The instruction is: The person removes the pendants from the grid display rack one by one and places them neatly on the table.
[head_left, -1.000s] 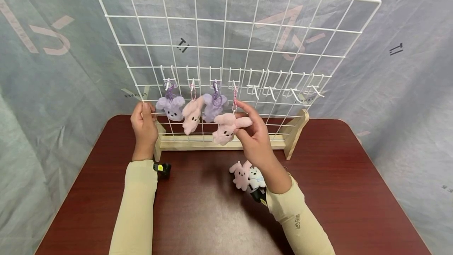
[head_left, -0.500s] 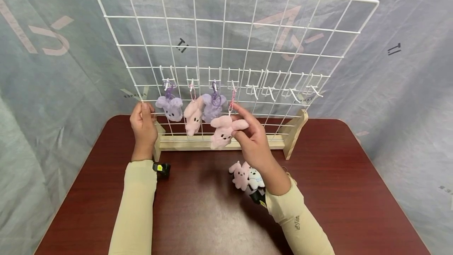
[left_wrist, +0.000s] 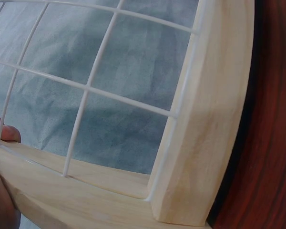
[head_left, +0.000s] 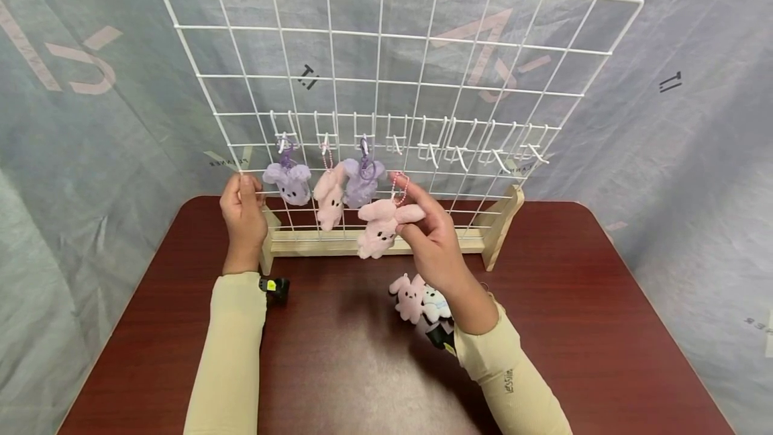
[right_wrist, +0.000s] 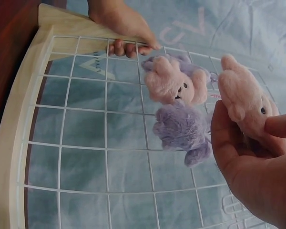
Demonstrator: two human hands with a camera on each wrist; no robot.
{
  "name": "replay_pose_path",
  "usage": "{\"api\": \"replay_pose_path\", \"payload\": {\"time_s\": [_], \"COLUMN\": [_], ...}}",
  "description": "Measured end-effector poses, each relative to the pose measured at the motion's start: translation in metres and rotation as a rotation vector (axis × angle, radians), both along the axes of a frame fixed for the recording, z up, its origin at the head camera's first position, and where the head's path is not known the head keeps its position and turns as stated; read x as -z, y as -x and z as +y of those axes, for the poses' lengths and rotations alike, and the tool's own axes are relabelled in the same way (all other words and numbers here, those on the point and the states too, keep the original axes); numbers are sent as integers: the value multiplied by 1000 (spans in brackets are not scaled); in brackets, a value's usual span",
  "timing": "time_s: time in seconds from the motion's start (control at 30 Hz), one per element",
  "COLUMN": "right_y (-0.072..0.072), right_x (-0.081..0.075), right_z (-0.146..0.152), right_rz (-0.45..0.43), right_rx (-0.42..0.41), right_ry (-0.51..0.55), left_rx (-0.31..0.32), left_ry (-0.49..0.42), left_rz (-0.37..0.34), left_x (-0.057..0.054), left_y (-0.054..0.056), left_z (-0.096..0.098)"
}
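Observation:
My right hand point(head_left: 437, 247) pinches a pink plush bunny keychain point(head_left: 376, 232) between thumb and fingers, in front of the white wire grid rack point(head_left: 382, 36). Its pink bead chain point(head_left: 401, 188) loops above the bunny, below a bare hook point(head_left: 395, 146). With my left hand point(head_left: 244, 217) I grip the rack's left side, thumb in front. Left of the held bunny hang a purple plush keychain point(head_left: 288, 186), a pink one point(head_left: 329, 200) and another purple one point(head_left: 364, 183), each on its own hook. The right wrist view shows the held bunny point(right_wrist: 250, 98) sideways, with the purple plush point(right_wrist: 183, 131) beyond.
Several bare hooks point(head_left: 461, 153) line the rack's right half. The rack stands on a wooden base point(head_left: 374, 247) on a dark red table point(head_left: 338, 368). A pink bunny plush point(head_left: 410, 297) and a white plush point(head_left: 435, 302) lie beside my right wrist. Grey cloth point(head_left: 694, 153) hangs behind.
The held bunny's chain has come off its hook and dropped lower, leaving that hook bare. My right hand shifted slightly down with the bunny. My left hand keeps its grip on the rack.

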State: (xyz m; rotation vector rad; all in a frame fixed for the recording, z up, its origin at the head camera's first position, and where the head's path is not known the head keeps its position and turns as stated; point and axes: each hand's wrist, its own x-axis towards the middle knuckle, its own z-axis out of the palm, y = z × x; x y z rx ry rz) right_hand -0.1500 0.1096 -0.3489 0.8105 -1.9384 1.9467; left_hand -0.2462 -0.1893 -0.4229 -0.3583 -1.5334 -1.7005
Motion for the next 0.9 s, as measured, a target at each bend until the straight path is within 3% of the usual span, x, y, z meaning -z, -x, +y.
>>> {"api": "replay_pose_path", "payload": {"time_s": [0.3,0.9], "right_y": [-1,0], "right_x": [2,8], "right_z": [1,5], "right_rz": [-48,-50], "right_rx": [-13,-45], "right_ry": [8,2], "left_rx": [14,33], "left_ry": [-15,-20], "left_rz": [2,11], "left_x": [17,17], "left_y": [15,15], "left_z": [-11,-10]}}
